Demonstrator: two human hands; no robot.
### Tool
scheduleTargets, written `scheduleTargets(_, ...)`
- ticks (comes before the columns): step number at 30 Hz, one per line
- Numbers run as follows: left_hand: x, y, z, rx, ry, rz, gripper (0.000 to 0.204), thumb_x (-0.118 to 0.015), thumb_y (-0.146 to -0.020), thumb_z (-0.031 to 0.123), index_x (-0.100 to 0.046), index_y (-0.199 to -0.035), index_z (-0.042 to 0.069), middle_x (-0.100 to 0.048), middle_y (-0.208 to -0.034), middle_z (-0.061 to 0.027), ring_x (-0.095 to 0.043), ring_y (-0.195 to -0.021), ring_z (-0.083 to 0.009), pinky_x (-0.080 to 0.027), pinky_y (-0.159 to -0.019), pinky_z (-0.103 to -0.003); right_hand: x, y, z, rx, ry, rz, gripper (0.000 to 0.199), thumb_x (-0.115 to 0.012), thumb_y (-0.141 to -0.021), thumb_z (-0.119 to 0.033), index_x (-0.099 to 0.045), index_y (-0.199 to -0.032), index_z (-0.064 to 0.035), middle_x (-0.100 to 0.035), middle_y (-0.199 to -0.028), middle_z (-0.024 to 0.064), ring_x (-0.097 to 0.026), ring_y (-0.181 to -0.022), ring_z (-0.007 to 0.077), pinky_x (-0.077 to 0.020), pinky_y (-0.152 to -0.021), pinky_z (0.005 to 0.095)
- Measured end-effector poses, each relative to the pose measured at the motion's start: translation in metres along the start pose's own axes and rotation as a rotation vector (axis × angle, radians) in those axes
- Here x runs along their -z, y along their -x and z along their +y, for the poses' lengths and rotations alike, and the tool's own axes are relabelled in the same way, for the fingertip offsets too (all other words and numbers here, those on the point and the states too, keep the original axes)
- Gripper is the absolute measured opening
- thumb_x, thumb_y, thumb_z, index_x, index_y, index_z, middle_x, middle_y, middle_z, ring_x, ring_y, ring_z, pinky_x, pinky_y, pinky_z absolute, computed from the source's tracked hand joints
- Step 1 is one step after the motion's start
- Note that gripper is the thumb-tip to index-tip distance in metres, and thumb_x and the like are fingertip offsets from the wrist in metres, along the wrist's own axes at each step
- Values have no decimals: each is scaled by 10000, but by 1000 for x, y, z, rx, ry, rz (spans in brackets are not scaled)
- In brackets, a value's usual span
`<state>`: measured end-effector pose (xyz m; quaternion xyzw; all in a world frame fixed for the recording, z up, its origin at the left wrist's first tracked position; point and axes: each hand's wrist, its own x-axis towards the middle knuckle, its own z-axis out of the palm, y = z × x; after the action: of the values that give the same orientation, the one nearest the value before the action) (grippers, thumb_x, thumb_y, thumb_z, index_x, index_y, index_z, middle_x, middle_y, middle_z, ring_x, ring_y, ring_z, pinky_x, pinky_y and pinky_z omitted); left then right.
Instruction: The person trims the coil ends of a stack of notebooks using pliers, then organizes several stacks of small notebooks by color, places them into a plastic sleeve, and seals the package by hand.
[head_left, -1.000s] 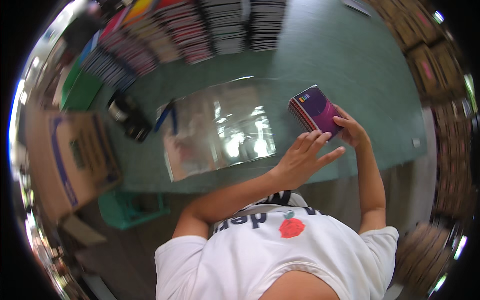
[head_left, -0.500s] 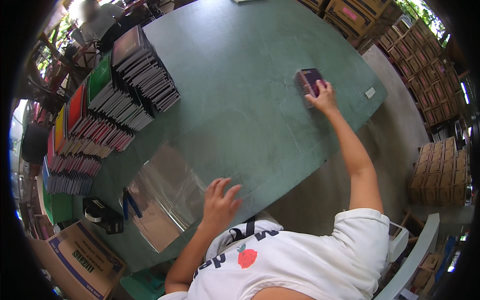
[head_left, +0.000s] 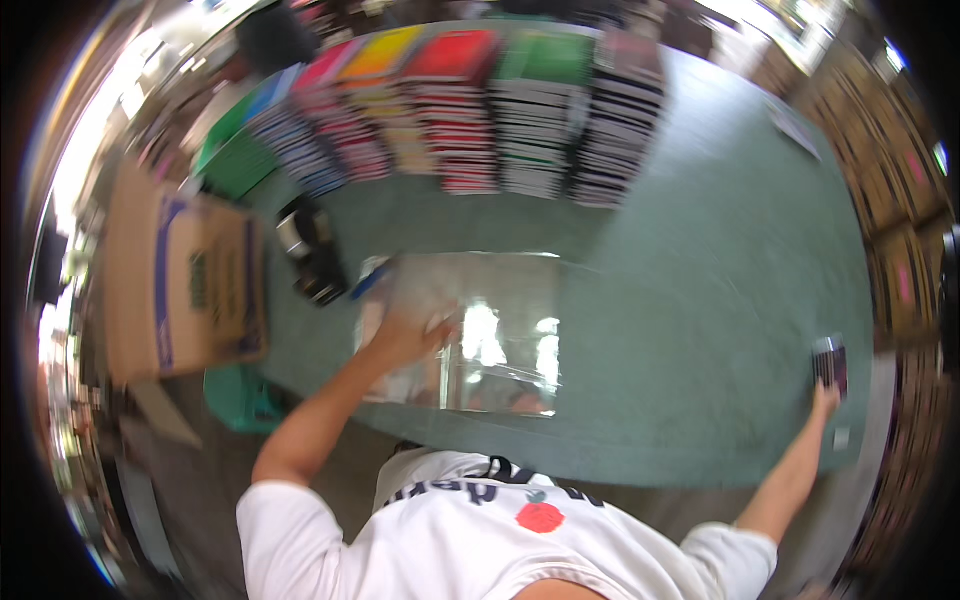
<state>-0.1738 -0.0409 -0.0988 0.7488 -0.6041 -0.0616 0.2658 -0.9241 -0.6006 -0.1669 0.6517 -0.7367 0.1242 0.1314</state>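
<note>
At the far right of the table, my right hand point(head_left: 826, 399) grips the near edge of a small dark purple spiral notebook point(head_left: 838, 366). It may be a short pile; blur hides the count. My left hand point(head_left: 408, 338) reaches over clear plastic sleeves point(head_left: 510, 370) lying flat in front of me, its fingers apart and blurred, with nothing visible in them. Whether it touches the plastic I cannot tell. A blue-handled tool point(head_left: 371, 279), perhaps pliers, lies at the sleeves' far left corner.
Tall stacks of spiral notebooks in red point(head_left: 455, 110), green point(head_left: 541, 115), black point(head_left: 622, 120) and other colours line the far side. A black case point(head_left: 311, 250) and an open cardboard box point(head_left: 190, 280) are at left. Brown cartons point(head_left: 905, 270) stand beyond the right edge.
My view has swung left, so the notebook stacks now stand ahead. My left hand has moved over the plastic sleeves. My right hand stays at the purple notebook.
</note>
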Motion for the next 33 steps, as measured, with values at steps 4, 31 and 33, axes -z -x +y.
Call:
scheduleTargets(4,96,-36,-64,232,-238,426,344,-651,-778,215,-577,-1063,37,-569,-1028,-163,-519,-993,-349,-404,-860,-417,-18,50,-68,-354,98,-72,956,-730,-646,-515,-308,-1345,-17,-405,-1300,276,-364,-1247,388,-364,-989,460)
scheduleTargets(31,251,-110,-80,-232,-672,126,238,-584,-770,88,-611,-1004,49,-665,-907,-80,-615,-850,-291,-476,-747,-402,354,400,-833,194,-2221,-2112,403,-527,-909,-329,-516,-1121,14,-592,-1097,177,-626,-956,258,-534,-787,434)
scheduleTargets(33,245,-123,-120,-274,-427,339,235,-579,-773,82,-621,-1001,37,-660,-939,-105,-605,-911,-299,-472,-806,-399,350,409,-826,229,-1798,-2037,385,-574,-883,-281,-514,-1112,24,-607,-1057,166,-642,-900,248,-550,-752,420)
